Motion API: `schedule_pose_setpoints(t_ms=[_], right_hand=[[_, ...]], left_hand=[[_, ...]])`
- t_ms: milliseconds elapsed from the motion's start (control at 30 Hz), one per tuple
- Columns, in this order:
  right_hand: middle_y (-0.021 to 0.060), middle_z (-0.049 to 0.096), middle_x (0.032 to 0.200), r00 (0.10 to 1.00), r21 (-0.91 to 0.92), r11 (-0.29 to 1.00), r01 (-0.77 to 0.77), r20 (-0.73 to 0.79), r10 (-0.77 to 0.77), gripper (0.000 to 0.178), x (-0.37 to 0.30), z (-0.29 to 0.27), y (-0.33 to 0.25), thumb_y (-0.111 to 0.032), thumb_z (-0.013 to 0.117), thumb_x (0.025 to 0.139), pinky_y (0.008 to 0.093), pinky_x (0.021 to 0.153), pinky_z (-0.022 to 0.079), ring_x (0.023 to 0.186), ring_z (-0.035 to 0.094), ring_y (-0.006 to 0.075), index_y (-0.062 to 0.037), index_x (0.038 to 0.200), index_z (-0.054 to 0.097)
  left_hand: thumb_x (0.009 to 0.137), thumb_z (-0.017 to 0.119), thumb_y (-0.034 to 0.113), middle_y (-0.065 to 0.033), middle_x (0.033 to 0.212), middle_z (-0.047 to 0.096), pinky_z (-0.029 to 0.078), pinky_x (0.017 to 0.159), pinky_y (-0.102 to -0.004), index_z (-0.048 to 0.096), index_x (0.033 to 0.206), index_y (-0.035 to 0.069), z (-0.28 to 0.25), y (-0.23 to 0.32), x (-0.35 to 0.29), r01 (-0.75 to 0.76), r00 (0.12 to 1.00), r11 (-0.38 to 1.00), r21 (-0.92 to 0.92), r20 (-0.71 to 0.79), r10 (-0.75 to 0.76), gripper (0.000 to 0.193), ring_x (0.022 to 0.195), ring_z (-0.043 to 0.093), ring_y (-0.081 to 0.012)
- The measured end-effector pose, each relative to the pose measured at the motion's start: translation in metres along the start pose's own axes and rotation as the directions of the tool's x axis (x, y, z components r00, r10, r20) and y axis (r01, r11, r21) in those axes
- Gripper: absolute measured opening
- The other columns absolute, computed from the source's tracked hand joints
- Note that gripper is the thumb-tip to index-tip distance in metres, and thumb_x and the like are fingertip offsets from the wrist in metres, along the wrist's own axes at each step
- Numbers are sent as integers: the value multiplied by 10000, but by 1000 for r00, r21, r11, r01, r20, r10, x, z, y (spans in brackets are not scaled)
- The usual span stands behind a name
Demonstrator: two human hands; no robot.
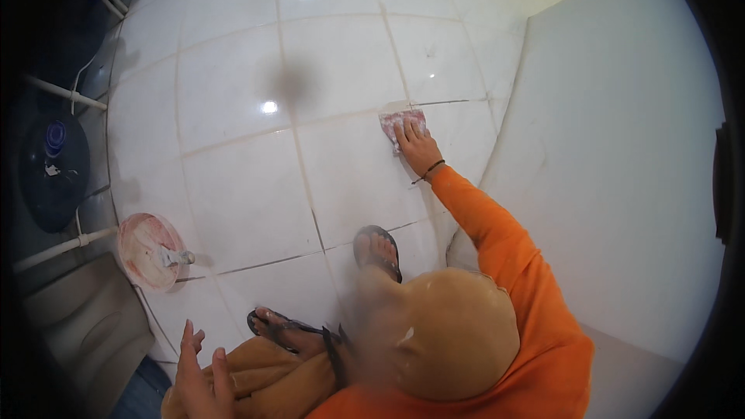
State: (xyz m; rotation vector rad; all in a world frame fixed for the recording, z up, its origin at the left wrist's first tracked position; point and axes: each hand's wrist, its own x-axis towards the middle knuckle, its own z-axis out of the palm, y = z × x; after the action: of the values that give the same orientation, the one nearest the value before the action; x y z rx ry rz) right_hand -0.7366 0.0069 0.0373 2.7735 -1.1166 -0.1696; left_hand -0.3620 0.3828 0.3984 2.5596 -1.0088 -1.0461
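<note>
My right hand [417, 147] is stretched out over the white floor tiles [341, 171], fingers on a small squarish red-and-white cloth [392, 136] pressed flat over a joint. Whether it is a cloth or a thin pad is hard to tell. My left hand [203, 384] is raised near my left knee, empty, with its fingers apart. A round pink bowl [128, 260] smeared with whitish paste stands left of my feet. Inside it leans a short paste-covered tool [174, 257], its exact kind unclear.
A tall white panel [613, 132] rises along the right. On the left are white pipes [66, 250], a dark blue rounded container [54, 186] and a grey plastic piece [89, 326]. Some tile joints are beige, others dark. My sandalled feet [378, 252] rest on the tiles.
</note>
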Motion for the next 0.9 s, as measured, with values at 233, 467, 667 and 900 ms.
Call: schedule_pose_setpoints(t_ms=[233,467,667,900], right_hand=[[199,642,1256,913,205,927,-313,335,234,496,30,-88,31,-185,616,884,496,862,555,1177,634,344,-102,1364,520],[168,729,1003,845,163,889,-427,421,329,241,113,-85,-11,-173,635,853,474,796,579,912,720,368,-72,1070,657],[163,731,1015,945,333,918,-215,308,109,251,105,-87,-113,-188,652,846,456,773,582,904,726,354,-61,1061,672],[160,728,1028,916,312,896,-315,347,201,441,83,-111,-75,-176,630,840,462,798,569,949,716,353,-96,1272,598]], left_hand=[[969,581,129,-295,1227,653,465,1019,-449,439,1492,-18,3,-7,-4,-56,997,998,-24,-45,55,561,1158,633,-374],[972,579,127,-302,1230,649,475,1009,-446,440,1489,-23,4,-15,-5,-80,996,997,6,-38,80,556,1161,636,-372],[1052,540,326,-257,1371,588,474,1028,-415,401,1500,-2,-10,25,-6,24,995,999,36,100,-28,572,1279,566,-373],[1054,534,334,-269,1374,581,468,1047,-415,360,1519,-8,-18,27,-8,41,991,999,30,130,-45,603,1277,566,-381]])
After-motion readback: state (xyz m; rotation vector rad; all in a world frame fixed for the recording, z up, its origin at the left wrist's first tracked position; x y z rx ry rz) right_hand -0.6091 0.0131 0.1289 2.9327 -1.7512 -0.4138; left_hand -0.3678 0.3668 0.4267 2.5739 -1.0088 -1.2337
